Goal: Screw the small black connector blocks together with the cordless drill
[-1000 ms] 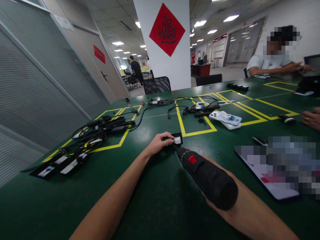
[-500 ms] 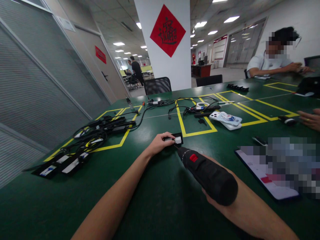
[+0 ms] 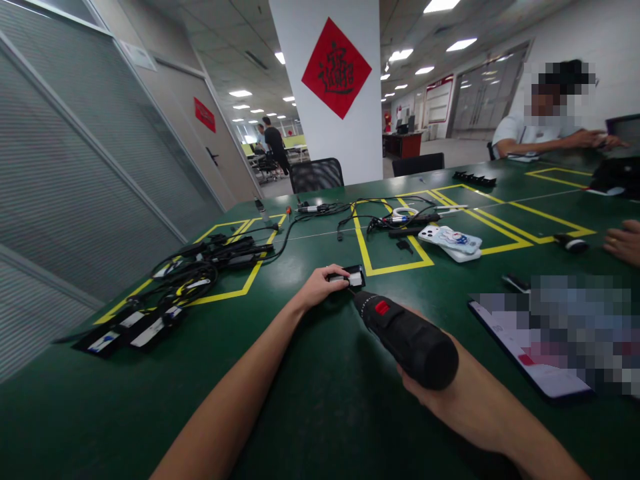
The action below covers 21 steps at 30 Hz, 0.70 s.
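- A glossy dark green table is carrying yellow tape rectangles on its surface.
- Tangled black cables are lying over its left side, beside flat black rectangular pieces with white patches.
- A small black rectangular case with a white block inside is resting near the middle.
- A white slab is lying farther right, partly under a blue-printed white phone.
- A black notched strip is sitting toward the far edge.

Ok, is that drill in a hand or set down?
In hand: the right hand grips the drill from beneath, pointing it toward the small part under the left hand. The drill's base is hidden.
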{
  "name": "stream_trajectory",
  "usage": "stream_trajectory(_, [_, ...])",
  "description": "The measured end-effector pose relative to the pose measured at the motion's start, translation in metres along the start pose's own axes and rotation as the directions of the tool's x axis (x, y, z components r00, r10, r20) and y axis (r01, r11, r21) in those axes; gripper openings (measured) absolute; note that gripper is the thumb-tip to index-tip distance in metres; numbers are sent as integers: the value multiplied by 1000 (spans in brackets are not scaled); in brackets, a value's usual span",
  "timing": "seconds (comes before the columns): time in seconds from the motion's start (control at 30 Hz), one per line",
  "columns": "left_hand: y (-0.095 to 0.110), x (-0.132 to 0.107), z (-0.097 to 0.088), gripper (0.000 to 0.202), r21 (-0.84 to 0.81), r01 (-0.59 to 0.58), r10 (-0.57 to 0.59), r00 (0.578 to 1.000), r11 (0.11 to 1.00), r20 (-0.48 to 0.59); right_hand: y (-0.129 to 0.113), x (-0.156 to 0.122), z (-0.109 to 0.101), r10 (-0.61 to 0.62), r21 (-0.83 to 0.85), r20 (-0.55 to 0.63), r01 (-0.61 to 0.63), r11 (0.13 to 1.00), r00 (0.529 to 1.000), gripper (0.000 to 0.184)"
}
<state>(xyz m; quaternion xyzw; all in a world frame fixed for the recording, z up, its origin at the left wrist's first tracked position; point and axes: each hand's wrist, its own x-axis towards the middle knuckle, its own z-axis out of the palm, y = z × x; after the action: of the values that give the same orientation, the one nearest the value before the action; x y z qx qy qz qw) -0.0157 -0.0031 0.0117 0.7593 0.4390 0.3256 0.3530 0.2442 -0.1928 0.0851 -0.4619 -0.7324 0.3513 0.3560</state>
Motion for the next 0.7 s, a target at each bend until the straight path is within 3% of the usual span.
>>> stream_trajectory(0.23, [-2, 4, -2, 30, 7, -4, 4, 1000, 1000, 23, -4, 2, 2, 5, 43, 24, -6, 999, 1000, 71])
stream_trajectory(0.43, [0, 8, -4, 31, 4, -2, 1, 999, 1000, 39, -1, 4, 3, -1, 23, 26, 0, 1000, 1000, 63])
stream_trajectory(0.7, [-1, 9, -6, 29, -13, -17, 18, 997, 1000, 79, 0, 6, 6, 9, -15, 95, -7, 1000, 995, 76])
